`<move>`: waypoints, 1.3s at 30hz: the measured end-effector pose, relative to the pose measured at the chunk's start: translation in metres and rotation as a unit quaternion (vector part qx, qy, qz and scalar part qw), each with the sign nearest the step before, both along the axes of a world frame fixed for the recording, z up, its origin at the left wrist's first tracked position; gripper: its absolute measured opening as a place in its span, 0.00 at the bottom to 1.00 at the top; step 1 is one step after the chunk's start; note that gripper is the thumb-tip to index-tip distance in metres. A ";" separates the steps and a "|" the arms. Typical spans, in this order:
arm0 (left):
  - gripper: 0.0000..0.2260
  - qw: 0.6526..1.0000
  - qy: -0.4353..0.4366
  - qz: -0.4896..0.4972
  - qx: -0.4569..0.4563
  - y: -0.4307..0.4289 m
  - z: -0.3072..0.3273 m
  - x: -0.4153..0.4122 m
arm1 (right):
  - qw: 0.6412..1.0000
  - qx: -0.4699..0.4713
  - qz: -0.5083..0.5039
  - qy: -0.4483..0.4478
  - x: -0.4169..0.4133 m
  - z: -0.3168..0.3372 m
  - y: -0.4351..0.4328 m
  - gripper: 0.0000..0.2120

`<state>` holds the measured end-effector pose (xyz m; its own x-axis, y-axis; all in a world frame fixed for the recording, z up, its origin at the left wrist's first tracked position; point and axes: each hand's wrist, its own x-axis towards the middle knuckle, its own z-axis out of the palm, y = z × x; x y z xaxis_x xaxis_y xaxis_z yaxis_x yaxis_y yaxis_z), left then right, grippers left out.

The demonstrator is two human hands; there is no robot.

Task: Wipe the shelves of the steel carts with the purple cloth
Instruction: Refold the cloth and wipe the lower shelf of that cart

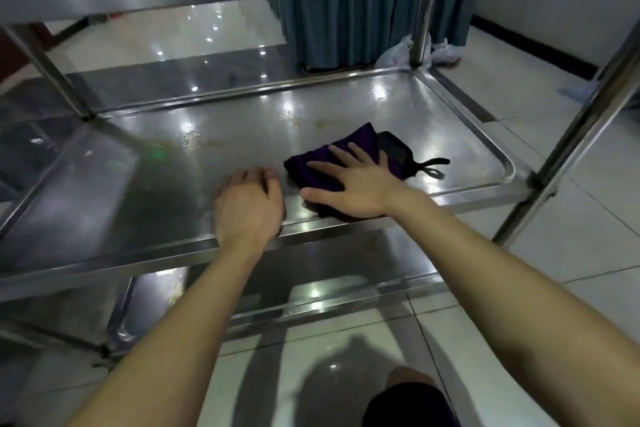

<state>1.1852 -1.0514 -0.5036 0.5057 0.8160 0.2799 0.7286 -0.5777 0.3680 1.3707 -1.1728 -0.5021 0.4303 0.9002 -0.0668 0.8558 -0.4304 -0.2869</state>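
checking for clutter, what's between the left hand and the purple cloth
Only bare steel shelf between the left hand and the purple cloth, in the head view.

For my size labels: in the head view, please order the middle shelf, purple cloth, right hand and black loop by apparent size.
1. middle shelf, largest by far.
2. purple cloth and right hand: these look alike, and the hand covers part of the cloth, so I do not rank them.
3. black loop, smallest.
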 end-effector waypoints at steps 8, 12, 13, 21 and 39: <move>0.24 0.997 -0.040 -0.034 -0.054 0.010 0.011 -0.020 | 0.995 -0.026 -0.086 -0.042 0.029 -0.017 0.005 0.52; 0.22 0.996 0.069 -0.034 0.036 0.061 0.019 -0.076 | 0.994 -0.034 -0.101 -0.028 0.031 -0.013 0.007 0.53; 0.21 0.994 0.089 -0.021 0.057 0.079 0.019 -0.095 | 0.993 -0.036 -0.104 -0.032 0.030 -0.013 0.007 0.53; 0.17 0.996 0.072 0.037 0.047 0.140 -0.002 -0.165 | 0.989 -0.050 -0.132 -0.039 0.011 -0.014 0.019 0.52; 0.20 0.999 0.037 0.026 0.028 0.140 -0.010 -0.166 | 0.991 -0.062 -0.114 -0.035 -0.164 -0.003 0.173 0.55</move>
